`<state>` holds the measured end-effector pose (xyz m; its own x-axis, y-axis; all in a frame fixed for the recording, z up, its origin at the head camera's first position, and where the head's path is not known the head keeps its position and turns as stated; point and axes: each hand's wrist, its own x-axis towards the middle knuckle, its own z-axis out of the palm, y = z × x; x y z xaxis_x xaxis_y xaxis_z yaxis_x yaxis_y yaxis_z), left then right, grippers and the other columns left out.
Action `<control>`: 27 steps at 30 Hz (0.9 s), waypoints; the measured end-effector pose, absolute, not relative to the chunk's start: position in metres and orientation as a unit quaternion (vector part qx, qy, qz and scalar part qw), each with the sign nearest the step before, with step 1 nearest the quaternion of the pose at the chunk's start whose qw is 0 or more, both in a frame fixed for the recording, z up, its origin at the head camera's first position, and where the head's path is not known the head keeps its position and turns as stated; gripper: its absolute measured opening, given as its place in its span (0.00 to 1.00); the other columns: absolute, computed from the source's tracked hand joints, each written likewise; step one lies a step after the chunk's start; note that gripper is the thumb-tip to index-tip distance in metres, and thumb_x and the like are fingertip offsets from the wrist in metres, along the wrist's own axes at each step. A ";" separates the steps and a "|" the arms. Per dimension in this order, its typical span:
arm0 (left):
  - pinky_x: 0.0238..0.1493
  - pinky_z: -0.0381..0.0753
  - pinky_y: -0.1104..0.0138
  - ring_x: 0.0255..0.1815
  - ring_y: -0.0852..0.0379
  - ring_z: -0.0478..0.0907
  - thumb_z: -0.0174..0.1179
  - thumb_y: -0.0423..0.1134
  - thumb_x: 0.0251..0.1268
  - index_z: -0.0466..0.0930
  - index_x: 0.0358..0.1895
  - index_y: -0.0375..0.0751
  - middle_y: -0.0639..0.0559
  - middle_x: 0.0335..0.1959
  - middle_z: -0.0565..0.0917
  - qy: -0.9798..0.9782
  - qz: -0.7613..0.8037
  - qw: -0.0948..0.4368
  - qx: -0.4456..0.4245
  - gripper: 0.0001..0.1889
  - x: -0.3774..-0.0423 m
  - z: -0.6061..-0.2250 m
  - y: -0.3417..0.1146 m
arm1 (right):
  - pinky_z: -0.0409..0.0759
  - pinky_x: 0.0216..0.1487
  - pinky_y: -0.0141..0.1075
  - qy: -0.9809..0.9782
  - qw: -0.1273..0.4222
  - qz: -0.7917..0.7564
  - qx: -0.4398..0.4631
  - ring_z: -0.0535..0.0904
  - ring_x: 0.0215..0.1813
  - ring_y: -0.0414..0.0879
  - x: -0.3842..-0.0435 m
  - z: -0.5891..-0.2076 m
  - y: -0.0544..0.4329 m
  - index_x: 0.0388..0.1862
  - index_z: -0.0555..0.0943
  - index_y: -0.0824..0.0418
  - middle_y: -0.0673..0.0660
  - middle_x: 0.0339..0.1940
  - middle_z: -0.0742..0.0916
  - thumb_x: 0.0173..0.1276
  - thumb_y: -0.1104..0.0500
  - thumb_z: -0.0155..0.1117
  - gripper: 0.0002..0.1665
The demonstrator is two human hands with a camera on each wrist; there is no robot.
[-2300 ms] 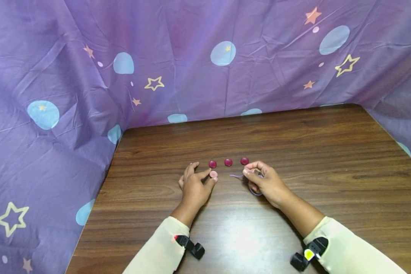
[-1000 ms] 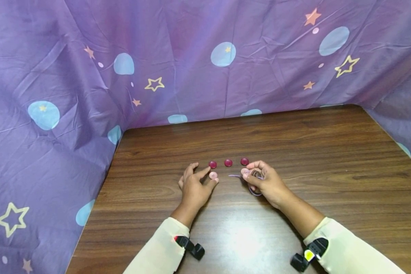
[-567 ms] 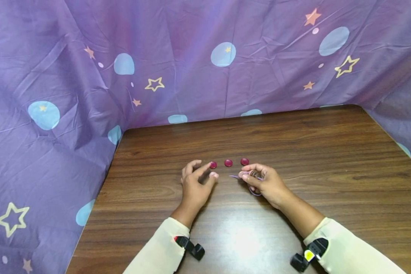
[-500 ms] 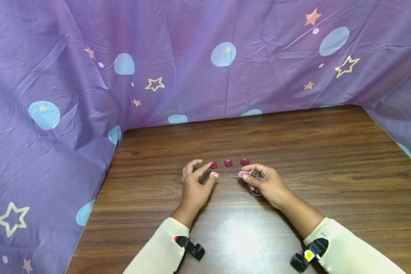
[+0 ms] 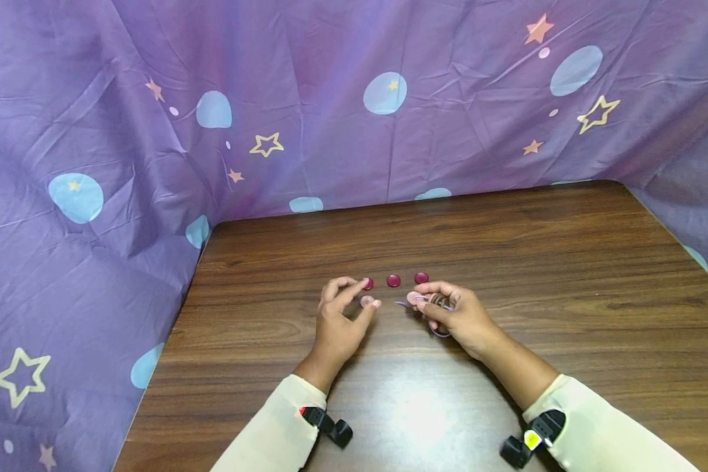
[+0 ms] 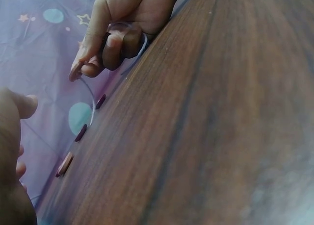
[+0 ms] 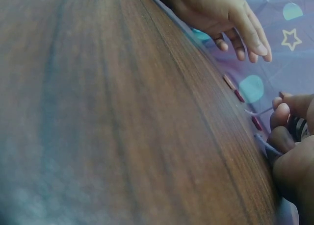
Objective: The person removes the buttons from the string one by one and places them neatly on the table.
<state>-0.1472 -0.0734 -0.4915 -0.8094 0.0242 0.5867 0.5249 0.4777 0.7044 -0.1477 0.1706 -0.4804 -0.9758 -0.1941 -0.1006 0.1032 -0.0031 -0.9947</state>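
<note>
1. The right hand [image 5: 457, 314] pinches a small pale pink round button [image 5: 414, 298] between thumb and forefinger, just above the dark wooden table [image 5: 566, 262]. Its other fingers curl round a thin lilac cord [image 6: 91, 95].
2. The left hand [image 5: 336, 321] hovers with fingers loosely bent, holding nothing. Its fingertips are just beside a second pale pink button [image 5: 366, 301] lying flat on the wood.
3. Three dark red round buttons [image 5: 393, 280] lie in a row just beyond both hands; the leftmost is partly hidden by a left finger.
4. The buttons look light, stiff and smooth, likely slippery on the polished wood, so best taken by the rim with fingertips.
5. The cord looks limp and is best held near its free end.
6. A purple cloth with stars and pale blue circles [image 5: 383, 92] hangs behind.
</note>
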 end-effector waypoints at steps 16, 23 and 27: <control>0.47 0.90 0.57 0.40 0.45 0.87 0.80 0.30 0.61 0.89 0.61 0.34 0.38 0.38 0.88 -0.797 -0.512 0.225 -0.226 0.24 -0.141 -0.490 -0.070 | 0.75 0.24 0.27 0.690 0.103 -0.714 -0.050 0.75 0.23 0.36 -0.148 -0.482 0.170 0.58 0.78 0.71 0.45 0.36 0.91 0.76 0.66 0.71 0.17; 0.35 0.89 0.64 0.32 0.45 0.85 0.79 0.29 0.61 0.88 0.63 0.34 0.38 0.36 0.88 -0.793 -0.531 0.200 -0.220 0.25 -0.139 -0.491 -0.068 | 0.73 0.24 0.27 0.697 0.100 -0.708 -0.048 0.73 0.23 0.35 -0.147 -0.481 0.169 0.59 0.80 0.72 0.44 0.39 0.94 0.75 0.65 0.72 0.19; 0.32 0.89 0.66 0.30 0.46 0.85 0.80 0.29 0.61 0.87 0.64 0.33 0.38 0.36 0.87 -0.798 -0.530 0.180 -0.224 0.26 -0.139 -0.490 -0.068 | 0.72 0.23 0.27 0.699 0.096 -0.706 -0.053 0.72 0.22 0.35 -0.146 -0.480 0.169 0.59 0.82 0.72 0.42 0.43 0.95 0.75 0.63 0.73 0.19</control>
<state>-0.1386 -0.0682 -0.4895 -0.8348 0.1666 0.5247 0.5482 0.3386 0.7647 -0.1456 0.1688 -0.4800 -0.9759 -0.2096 -0.0603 0.0624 -0.0036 -0.9980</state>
